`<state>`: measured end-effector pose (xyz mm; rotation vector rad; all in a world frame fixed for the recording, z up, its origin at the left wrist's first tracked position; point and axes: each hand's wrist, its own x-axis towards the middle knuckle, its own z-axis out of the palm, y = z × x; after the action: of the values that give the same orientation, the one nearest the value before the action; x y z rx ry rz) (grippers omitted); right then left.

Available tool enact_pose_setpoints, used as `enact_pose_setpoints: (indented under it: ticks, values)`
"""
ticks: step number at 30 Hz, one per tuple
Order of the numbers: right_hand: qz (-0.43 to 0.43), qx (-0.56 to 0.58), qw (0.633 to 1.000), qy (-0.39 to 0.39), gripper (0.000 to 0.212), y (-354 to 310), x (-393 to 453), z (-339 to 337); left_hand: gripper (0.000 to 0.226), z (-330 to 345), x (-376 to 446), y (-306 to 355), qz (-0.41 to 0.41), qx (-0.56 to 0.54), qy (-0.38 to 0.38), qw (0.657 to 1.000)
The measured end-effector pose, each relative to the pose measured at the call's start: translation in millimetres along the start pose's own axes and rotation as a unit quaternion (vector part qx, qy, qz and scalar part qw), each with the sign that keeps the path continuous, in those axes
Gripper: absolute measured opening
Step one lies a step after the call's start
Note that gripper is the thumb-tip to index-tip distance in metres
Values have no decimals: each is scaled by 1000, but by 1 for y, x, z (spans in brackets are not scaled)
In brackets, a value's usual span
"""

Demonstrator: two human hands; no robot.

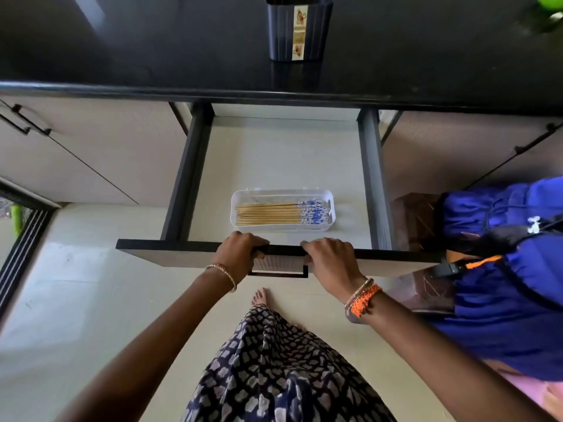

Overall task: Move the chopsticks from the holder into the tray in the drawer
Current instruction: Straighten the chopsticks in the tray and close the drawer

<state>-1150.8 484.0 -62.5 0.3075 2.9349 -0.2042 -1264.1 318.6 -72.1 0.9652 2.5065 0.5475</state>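
Overhead, a dark glossy countertop point(152, 41) is seen filling the top of the view, with pale cabinet fronts point(91, 153) set beneath it and a light tiled floor point(76, 284) spread out below. From under the counter a wide drawer point(274, 153) is pulled well out; its pale bottom is framed by dark side walls, and its front panel point(170, 254) is topped by a black edge. At the right, a blue bag point(502, 300) is propped on something brown and wooden. On the counter, behind the drawer, a dark ribbed holder point(283, 28) with a decorated strip down its face is stood upright; what it contains cannot be told. Inside the drawer, near the front, a white tray point(236, 197) is placed, and the chopsticks point(268, 213) are laid in it side by side, wooden shafts to the left and blue-patterned ends to the right. The drawer's front edge is gripped by both hands: the left hand point(239, 254) is curled closed over it just left of the handle point(278, 273), and the right hand point(332, 260) is wrapped over it just right of centre. Bangles are worn on both wrists.
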Motion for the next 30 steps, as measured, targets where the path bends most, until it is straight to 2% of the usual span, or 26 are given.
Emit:
enact_pose_setpoints:
  ticks: [4, 13, 15, 18, 21, 25, 30]
  values:
    - [4, -7, 1000, 23, 10, 10, 37, -9, 27, -13, 43, -6, 18, 0, 20, 1000]
    - [9, -32, 996, 77, 17, 47, 149, -30, 24, -55, 159, -18, 23, 6, 31, 999]
    - [2, -41, 994, 98, 34, 54, 174, -33, 27, -63, 180, -18, 24, 15, 38, 999]
    - [8, -75, 979, 188, 68, 62, 212, -44, 35, -75, 209, -20, 42, 24, 91, 995]
    - [55, -97, 971, 210, 83, 73, 254, -60, 40, -86, 230, -25, 48, 14, 154, 987]
    - [98, -139, 972, 160, 71, 91, 308, -76, 42, -95, 247, -35, 31, -19, 198, 980]
    - [105, -161, 967, 165, 45, 90, 326, -75, 47, -109, 266, -43, 21, -43, 212, 976]
